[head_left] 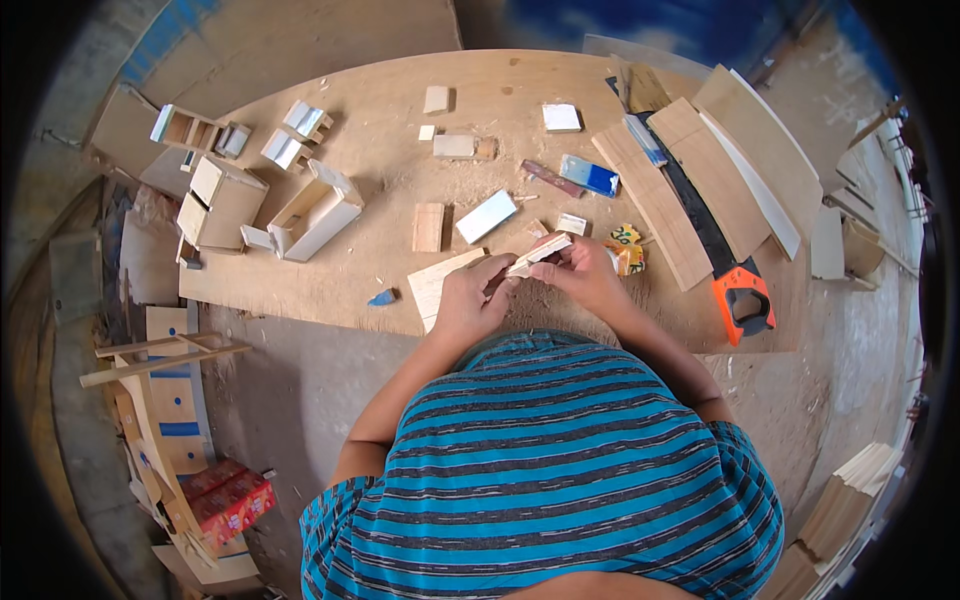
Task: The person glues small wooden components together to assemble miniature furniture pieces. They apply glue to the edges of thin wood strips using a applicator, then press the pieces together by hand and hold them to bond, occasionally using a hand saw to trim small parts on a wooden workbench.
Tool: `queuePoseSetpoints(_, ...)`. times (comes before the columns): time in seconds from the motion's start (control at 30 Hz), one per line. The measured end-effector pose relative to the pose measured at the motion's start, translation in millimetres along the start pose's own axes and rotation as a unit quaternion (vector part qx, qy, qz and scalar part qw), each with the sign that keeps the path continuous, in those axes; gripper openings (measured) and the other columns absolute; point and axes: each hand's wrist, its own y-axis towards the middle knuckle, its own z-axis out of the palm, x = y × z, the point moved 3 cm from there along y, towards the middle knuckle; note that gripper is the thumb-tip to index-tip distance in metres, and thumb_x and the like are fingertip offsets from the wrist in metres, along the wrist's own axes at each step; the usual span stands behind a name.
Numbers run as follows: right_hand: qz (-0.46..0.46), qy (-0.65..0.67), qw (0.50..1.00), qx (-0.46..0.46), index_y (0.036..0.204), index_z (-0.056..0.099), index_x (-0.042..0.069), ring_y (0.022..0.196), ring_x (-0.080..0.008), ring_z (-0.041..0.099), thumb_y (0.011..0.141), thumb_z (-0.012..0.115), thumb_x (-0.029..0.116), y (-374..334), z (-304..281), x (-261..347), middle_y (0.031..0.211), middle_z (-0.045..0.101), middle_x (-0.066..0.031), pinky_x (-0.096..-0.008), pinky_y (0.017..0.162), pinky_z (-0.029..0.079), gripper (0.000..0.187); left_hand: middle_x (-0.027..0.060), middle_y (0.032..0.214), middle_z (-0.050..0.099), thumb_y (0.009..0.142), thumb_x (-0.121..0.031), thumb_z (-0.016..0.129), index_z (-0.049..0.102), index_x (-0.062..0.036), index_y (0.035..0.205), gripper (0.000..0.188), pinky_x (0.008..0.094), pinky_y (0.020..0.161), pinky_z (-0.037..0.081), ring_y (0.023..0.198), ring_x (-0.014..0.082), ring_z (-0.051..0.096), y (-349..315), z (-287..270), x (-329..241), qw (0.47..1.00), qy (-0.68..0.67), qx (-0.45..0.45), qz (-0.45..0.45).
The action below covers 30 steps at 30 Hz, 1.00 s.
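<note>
Both my hands hold one small, pale wooden piece (540,256) near the front edge of the workbench. My left hand (476,292) grips its left end, fingers curled round it. Its right end is pinched by my right hand (585,272). Under and beside my left hand lies a flat light board (430,287). Just beyond the hands are a white-faced block (487,216), a brown wooden block (429,228) and a small pale block (572,224). A crumpled yellow packet (627,252) lies right of my right hand. The fingers partly hide the held piece.
An orange-handled handsaw (742,300) lies among boards (655,215) at the right. Small wooden box-like pieces (315,215) stand at the left. A blue-and-white block (590,175), a dark red strip (552,178) and a blue object (382,298) lie on the sawdust-strewn bench (370,110).
</note>
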Motion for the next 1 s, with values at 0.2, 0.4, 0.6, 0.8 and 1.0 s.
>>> queuePoseSetpoints(0.2,0.025,0.103,0.994,0.023,0.107,0.061,0.0,0.076,-0.007,0.058,0.089,0.063,0.016,5.4,-0.7,-3.5,0.088,0.063,-0.0023,-0.0217,0.066,0.047,0.024,0.0162,0.068,0.061,0.079,-0.013,0.06,0.064,-0.0017,0.101,0.025,0.0338,0.057,0.046,0.057,0.0277,0.058,3.4,-7.3,0.9,0.999,0.008,0.007,-0.042)
queuePoseSetpoints(0.4,0.043,0.138,0.989,0.01,0.109,0.06,0.001,0.077,-0.0075,0.058,0.089,0.06,0.012,9.0,-3.3,-2.6,0.089,0.063,-0.003,-0.0215,0.067,0.047,0.023,0.0065,0.069,0.06,0.081,-0.011,0.061,0.065,0.0033,0.097,0.022,0.0253,0.056,0.042,0.06,0.0106,0.054,6.2,-10.2,16.4,0.991,-0.025,0.07,-0.107)
queuePoseSetpoints(0.6,0.033,0.127,0.989,0.063,0.115,0.055,0.005,0.08,-0.0073,0.058,0.085,0.06,0.006,7.7,-3.0,10.8,0.091,0.063,-0.003,-0.0216,0.068,0.047,0.031,0.0047,0.07,0.061,0.084,-0.011,0.06,0.065,0.0034,0.091,0.017,0.0228,0.056,0.045,0.06,0.0095,0.056,6.7,-2.2,53.3,0.881,-0.378,0.154,-0.239)
queuePoseSetpoints(0.8,0.033,0.157,0.984,0.075,0.116,0.054,0.004,0.083,-0.0089,0.059,0.084,0.061,0.007,8.6,-2.9,12.0,0.095,0.064,-0.0053,-0.022,0.069,0.047,0.033,0.0088,0.07,0.063,0.083,-0.009,0.058,0.063,0.0049,0.093,0.018,0.0242,0.057,0.048,0.061,0.0132,0.06,4.2,-0.3,53.2,0.796,-0.489,0.18,-0.307)
queuePoseSetpoints(1.0,0.071,0.08,0.994,0.022,0.107,0.06,0.003,0.075,-0.0072,0.058,0.087,0.064,0.013,12.4,-4.8,7.3,0.085,0.064,-0.0025,-0.0216,0.066,0.048,0.023,0.0088,0.071,0.064,0.083,-0.011,0.058,0.065,0.0012,0.093,0.018,0.0279,0.056,0.048,0.06,0.0159,0.06,5.8,0.3,41.9,0.914,-0.3,0.139,-0.236)
